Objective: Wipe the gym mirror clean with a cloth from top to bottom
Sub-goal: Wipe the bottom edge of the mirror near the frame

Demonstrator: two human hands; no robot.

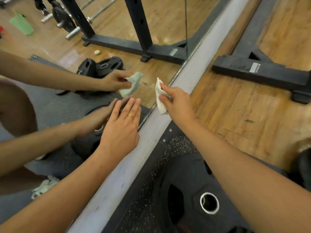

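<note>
The gym mirror (104,39) fills the upper left, bordered below by a grey frame strip (190,78) running diagonally. My right hand (178,105) pinches a crumpled pale cloth (159,98) and holds it against the glass near the mirror's bottom edge. My left hand (121,130), with a gold ring, lies flat with straight fingers against the lower glass beside the frame. Both hands and the cloth are reflected in the mirror.
A black weight plate (193,190) with a metal hub lies on the floor under my arms. A black rack base (262,71) stands on the wooden floor at right. The mirror reflects rack posts, barbells, plates and a green object.
</note>
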